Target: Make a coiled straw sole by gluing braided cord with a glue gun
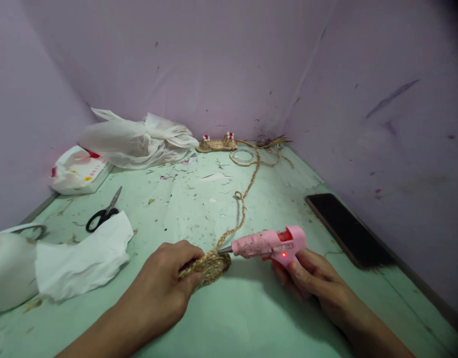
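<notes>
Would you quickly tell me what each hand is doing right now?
Left hand: closed, holding the coiled jute piece.
Right hand: closed, holding the pink glue gun.

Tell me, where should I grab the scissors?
Probably by the black loop handles of the scissors, coming from the near side. The handles point toward the person, while the closed blades point away toward the plastic bag.

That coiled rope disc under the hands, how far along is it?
Done: a small flat coiled disc of tan jute rope is already wound. In hand: the left hand pinches its edge while the right hand holds a pink glue gun, red light on, nozzle at the coil. Left: a long loose tail of braided rope trails away unwound across the pale green table.
</notes>
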### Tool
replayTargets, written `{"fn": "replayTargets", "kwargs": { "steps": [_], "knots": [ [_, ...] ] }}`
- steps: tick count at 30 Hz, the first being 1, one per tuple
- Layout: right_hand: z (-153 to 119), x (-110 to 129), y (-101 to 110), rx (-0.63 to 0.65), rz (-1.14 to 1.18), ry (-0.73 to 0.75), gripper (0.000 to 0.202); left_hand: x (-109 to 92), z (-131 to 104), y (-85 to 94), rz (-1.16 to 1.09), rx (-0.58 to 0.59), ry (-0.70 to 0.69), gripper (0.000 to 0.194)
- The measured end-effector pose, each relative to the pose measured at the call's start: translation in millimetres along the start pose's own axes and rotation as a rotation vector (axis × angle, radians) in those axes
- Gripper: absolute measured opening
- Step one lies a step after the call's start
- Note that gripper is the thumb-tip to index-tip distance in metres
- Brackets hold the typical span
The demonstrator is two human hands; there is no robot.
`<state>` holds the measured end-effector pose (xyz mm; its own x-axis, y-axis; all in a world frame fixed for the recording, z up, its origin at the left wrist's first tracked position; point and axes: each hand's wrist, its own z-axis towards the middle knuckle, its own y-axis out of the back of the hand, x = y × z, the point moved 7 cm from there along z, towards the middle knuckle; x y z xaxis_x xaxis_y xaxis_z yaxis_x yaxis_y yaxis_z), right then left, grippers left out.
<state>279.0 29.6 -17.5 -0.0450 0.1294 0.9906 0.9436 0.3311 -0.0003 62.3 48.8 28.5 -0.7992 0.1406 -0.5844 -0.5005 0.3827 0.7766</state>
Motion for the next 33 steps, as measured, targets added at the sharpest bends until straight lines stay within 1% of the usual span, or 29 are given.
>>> {"fn": "replayTargets", "kwargs": {
  "steps": [2, 6, 12, 17, 23, 26, 29, 33],
  "knots": [
    [1, 1, 2, -0.017, 0.002, 0.002, 0.04, 2, -1, -0.3, 0.001, -0.004, 0.0, 0.019],
    [2, 6, -1, 0.019, 0.01, 0.015, 0.038, 4, -3, -1.1, -0.004, -0.003, 0.0, 0.018],
    [1, 2, 1, -0.006, 0.051, -0.033, 0.038, 3, -4, 0.1, -0.016, -0.012, -0.006, 0.017],
    [1, 7, 0, 0.04, 0.03, 0.029, 0.039, 3, -4, -0.6, -0.013, -0.013, 0.007, 0.017],
    [1, 10, 1, 0.056, -0.01, 0.071, 0.037, 4, -5, -0.7, -0.038, -0.004, 0.001, 0.02],
    [1, 10, 3, 0.038, -0.006, 0.086, 0.036, 6, -6, 1.8, -0.061, -0.027, 0.003, 0.019],
    [0, 11, 6, -0.006, 0.026, 0.09, 0.036, 7, -7, 5.7, -0.094, -0.07, 0.014, 0.016],
    [0, 12, 5, 0.002, 0.024, 0.085, 0.037, 7, -6, 8.3, -0.136, -0.09, 0.002, 0.013]
  ]
}}
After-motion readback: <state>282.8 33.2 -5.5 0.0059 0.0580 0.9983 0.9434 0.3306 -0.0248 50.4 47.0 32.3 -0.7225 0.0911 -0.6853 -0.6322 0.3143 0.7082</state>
